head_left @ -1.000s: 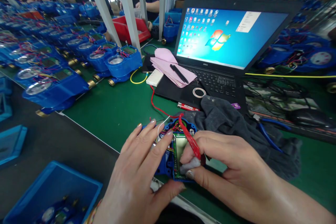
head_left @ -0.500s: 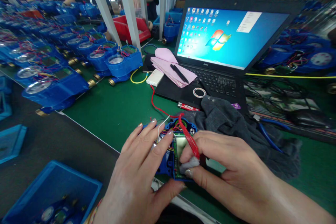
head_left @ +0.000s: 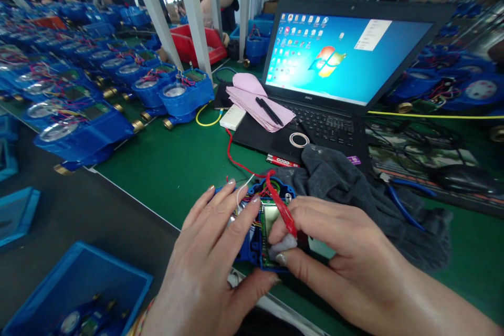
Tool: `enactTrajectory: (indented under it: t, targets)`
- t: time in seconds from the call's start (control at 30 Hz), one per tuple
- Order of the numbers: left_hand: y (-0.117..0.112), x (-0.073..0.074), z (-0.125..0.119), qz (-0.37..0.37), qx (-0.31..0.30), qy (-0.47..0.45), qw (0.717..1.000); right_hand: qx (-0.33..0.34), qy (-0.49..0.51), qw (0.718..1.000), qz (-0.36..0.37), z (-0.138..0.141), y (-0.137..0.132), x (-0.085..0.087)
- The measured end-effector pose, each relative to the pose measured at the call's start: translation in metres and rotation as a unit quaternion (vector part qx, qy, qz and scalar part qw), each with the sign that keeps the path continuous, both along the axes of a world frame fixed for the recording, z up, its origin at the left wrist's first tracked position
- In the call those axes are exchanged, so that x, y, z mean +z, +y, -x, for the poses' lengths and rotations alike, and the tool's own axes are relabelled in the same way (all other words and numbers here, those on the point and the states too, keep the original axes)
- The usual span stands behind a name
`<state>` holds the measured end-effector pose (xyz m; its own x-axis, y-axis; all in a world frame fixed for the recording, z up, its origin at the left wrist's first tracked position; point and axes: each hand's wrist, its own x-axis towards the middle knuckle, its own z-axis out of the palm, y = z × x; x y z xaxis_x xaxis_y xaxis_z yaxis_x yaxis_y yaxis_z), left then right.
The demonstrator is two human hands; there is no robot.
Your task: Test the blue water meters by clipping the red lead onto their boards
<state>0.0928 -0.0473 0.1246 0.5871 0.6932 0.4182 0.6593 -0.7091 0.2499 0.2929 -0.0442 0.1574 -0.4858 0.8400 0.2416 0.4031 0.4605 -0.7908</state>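
A blue water meter (head_left: 252,247) with an exposed green circuit board (head_left: 269,215) lies at the table's near edge, partly hidden beneath both hands. My left hand (head_left: 212,247) spans its left side, fingers stretched across the far part and thumb along the near edge, holding it. With thumb and fingers, my right hand (head_left: 338,252) pinches the grey-wrapped end of a red cable (head_left: 282,205) against the board's right side. What that wrapping touches is covered by the fingers. A thin white wire (head_left: 244,189) rises between the left fingers.
Behind stands a laptop (head_left: 315,115) with pink papers (head_left: 260,102) and a pen on it. A grey cloth (head_left: 338,189) and blue-handled pliers (head_left: 405,205) lie right. Several meters (head_left: 86,131) fill the left; a blue bin (head_left: 79,273) sits below. People are at the back.
My right hand and the wrapped cable end have shifted very slightly left. The left hand and the meter stay in place.
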Motion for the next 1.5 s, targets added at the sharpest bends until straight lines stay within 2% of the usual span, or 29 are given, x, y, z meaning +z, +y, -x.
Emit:
enactTrajectory:
  t: [0.43,0.8,1.0,1.33,1.5]
  targets:
    - [-0.001,0.001,-0.001,-0.011,0.001,-0.005,1.0,0.002,-0.033,0.999,-0.028,0.003,-0.002,0.0]
    - [0.006,-0.005,0.002,-0.093,0.006,0.033,0.995,-0.081,-0.094,0.986,-0.108,0.007,-0.01,-0.006]
    - [0.003,-0.007,0.004,-0.103,0.013,0.041,0.994,-0.095,-0.098,0.983,-0.122,0.008,-0.009,-0.005]
    - [0.003,-0.005,0.002,-0.101,0.011,0.03,0.994,-0.067,-0.09,0.982,-0.149,0.008,-0.008,-0.009]
    - [0.004,-0.006,0.002,-0.1,0.015,0.035,0.994,-0.081,-0.108,0.98,-0.145,0.007,-0.008,-0.005]
